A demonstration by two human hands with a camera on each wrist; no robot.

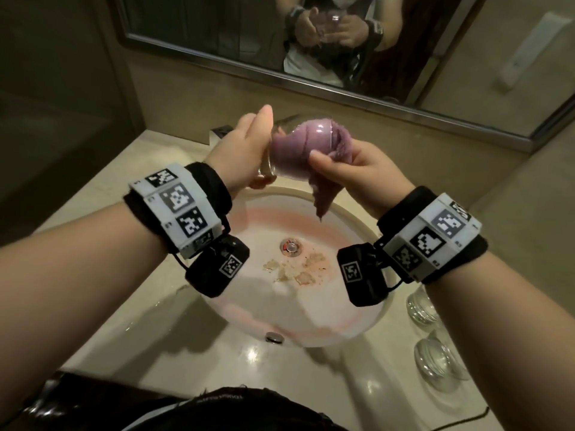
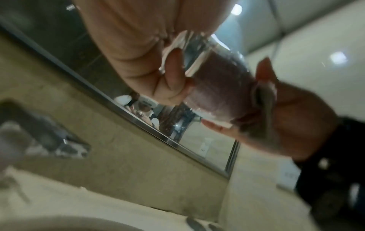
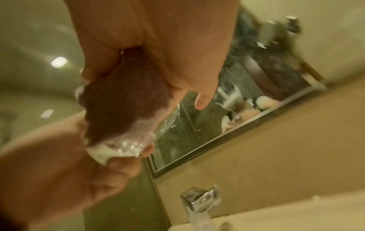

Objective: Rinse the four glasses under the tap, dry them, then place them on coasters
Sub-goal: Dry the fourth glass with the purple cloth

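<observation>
Above the sink I hold a clear glass (image 1: 291, 144) tilted on its side. My left hand (image 1: 245, 150) grips its thick base, fingers curled round it. A purple cloth (image 1: 323, 181) is stuffed into the glass and trails out of its mouth. My right hand (image 1: 348, 169) pinches the cloth at the rim. In the left wrist view the glass (image 2: 215, 87) shows the purple cloth inside, with the right hand (image 2: 292, 125) at its mouth. The right wrist view shows the cloth (image 3: 122, 106) bunched under my right hand (image 3: 168, 51). Two more glasses (image 1: 421, 306) (image 1: 438, 362) stand on the counter at the right.
A white round sink (image 1: 357, 318) lies below my hands, with bits of debris (image 1: 295, 269) near its drain (image 1: 291, 245). The chrome tap (image 3: 201, 200) stands at the back of the beige counter (image 1: 326, 387). A framed mirror (image 1: 217, 32) fills the wall behind.
</observation>
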